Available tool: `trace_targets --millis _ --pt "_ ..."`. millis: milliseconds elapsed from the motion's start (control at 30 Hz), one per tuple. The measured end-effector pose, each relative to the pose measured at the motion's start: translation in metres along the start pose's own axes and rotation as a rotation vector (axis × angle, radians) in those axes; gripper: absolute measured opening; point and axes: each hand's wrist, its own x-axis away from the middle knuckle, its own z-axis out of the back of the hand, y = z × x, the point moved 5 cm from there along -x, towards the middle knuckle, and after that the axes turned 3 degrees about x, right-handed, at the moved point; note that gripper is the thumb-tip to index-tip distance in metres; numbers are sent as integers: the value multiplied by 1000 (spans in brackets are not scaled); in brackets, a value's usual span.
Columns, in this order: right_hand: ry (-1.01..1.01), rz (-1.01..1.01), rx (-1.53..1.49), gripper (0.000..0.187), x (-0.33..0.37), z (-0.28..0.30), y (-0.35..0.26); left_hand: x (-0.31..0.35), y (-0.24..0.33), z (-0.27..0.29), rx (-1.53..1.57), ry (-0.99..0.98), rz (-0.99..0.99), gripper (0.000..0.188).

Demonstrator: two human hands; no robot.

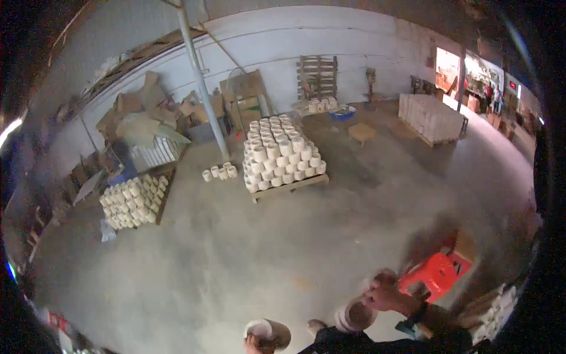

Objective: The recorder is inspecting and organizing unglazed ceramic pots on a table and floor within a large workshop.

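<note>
At the lower edge, my left hand (253, 344) closes round a pale, hollow cylindrical pot (275, 332), its fingers on the wall near the rim. The pot lies tilted, with its mouth toward the left. A second pale cylindrical pot (354, 317) is held by my right hand (384, 296), whose fingers are at the rim and partly blurred. Both pots are above the floor, apart from each other, in front of my dark clothing. Just beyond my right hand stands a red plastic stool (437, 274).
A wooden pallet (289, 186) carries a tall stack of similar pots (282, 154). More pots (134, 202) are piled at left, and a few (220, 172) stand by a slanting post (203, 82). Wrapped goods (429, 117) sit at right; cardboard (141, 115) leans on the wall.
</note>
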Motion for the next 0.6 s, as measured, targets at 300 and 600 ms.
trace_targets --millis 300,600 --pt "-63 350 74 29 -249 -55 1 -146 -78 99 200 316 61 68" --pt "-9 146 -78 24 -454 -73 0 -416 -45 155 -620 13 169 54"
